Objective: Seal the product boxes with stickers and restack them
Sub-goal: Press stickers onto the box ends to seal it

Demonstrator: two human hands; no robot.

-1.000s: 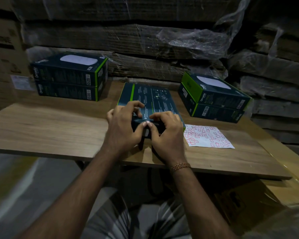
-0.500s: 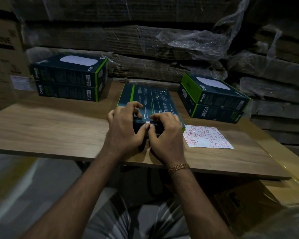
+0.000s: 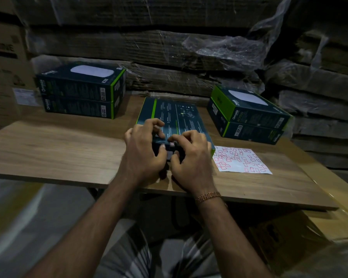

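Product box [image 3: 174, 115] lies flat at desk [image 3: 54, 149] centre. Left hand [image 3: 144, 152] and right hand [image 3: 191, 155], fingers curled, grip its near end, thumbs pressing a small sticker [image 3: 171, 145]. Sticker sheet [image 3: 240, 160] just right.

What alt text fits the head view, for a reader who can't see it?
Both hands, left hand and right hand, press a small sticker over the near edge of a dark product box on a wooden table. Two-box stacks sit left and right; a sticker sheet lies right.
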